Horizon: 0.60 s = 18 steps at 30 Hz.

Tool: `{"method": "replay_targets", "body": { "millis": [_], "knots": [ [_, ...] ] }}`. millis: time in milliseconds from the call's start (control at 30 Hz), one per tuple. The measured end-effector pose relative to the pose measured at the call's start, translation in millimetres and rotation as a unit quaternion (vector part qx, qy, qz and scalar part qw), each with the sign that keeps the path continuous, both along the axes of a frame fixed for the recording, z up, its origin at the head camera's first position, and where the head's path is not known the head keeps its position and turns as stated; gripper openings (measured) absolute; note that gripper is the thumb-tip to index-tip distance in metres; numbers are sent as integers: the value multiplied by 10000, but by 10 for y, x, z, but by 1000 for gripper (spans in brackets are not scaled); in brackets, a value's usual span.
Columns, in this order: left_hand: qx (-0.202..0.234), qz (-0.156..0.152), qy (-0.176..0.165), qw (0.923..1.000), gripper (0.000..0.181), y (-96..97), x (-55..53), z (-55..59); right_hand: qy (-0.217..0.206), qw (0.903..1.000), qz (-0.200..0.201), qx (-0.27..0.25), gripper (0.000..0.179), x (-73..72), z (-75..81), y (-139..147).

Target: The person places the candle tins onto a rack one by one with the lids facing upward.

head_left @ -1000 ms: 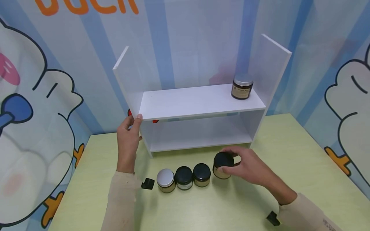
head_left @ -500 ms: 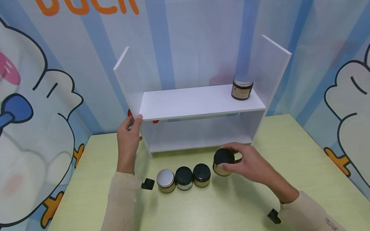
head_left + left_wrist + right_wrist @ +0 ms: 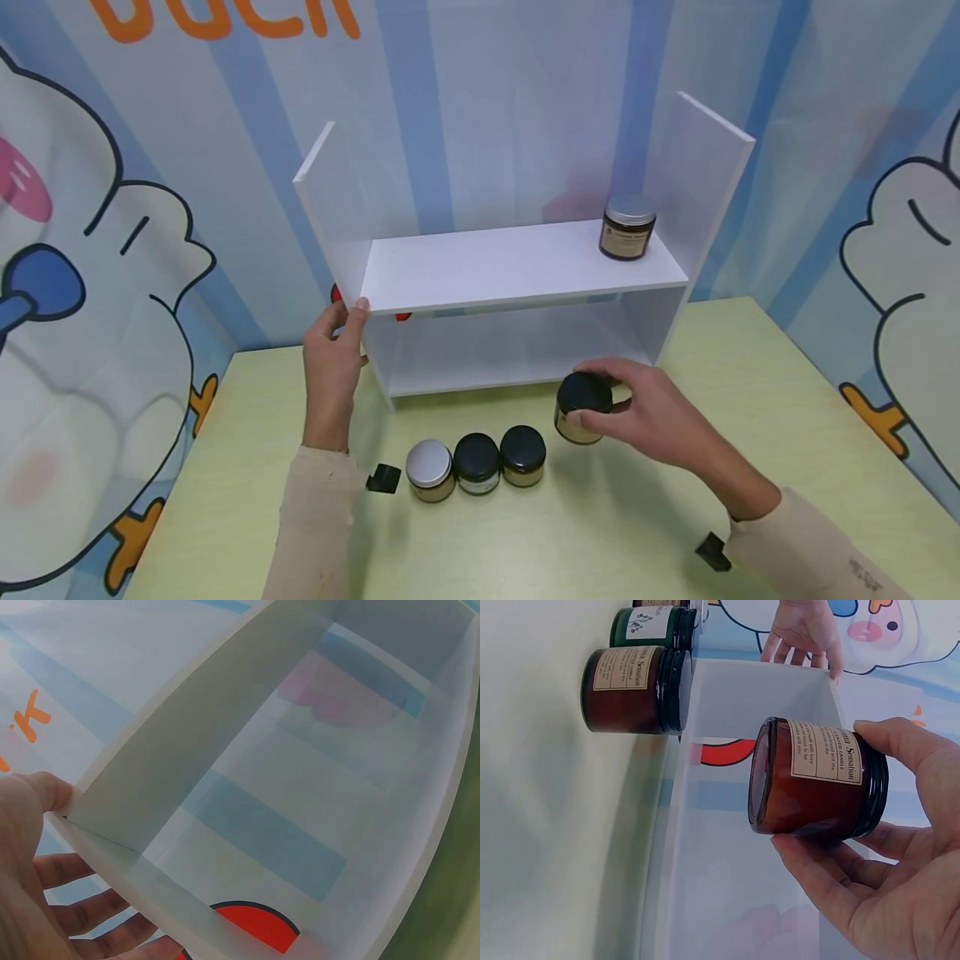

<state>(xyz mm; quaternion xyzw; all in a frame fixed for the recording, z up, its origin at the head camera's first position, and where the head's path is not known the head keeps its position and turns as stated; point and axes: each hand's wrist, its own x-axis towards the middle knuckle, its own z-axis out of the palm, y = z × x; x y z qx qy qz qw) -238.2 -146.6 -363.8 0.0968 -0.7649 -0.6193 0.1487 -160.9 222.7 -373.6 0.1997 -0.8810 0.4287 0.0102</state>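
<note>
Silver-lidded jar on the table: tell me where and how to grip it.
Take the silver-lidded jar by its round body just under the lid, probably best from above, thumb in front and fingers behind: it stands upright with nothing on top, and a black-lidded jar crowds its right side.

Five jars (image 3: pixel 430 490) on the count: three black-lidded jars (image 3: pixel 522 455), two silver-lidded jars (image 3: pixel 627 233)! And two hands in it, one left hand (image 3: pixel 332 354), one right hand (image 3: pixel 647 412), with two beige sleeves (image 3: pixel 315 517)! One white shelf unit (image 3: pixel 525 298), two side panels (image 3: pixel 697 179), two shelf boards (image 3: pixel 487 262), and one table (image 3: pixel 757 417).
</note>
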Motion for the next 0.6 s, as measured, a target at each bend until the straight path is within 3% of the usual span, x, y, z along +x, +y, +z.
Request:
{"method": "replay_targets", "body": {
  "millis": [600],
  "knots": [
    [-15,-41,50,10000,68,-6,16,5,149,9997,-160,-126,51,-43,157,24]
  ]
}}
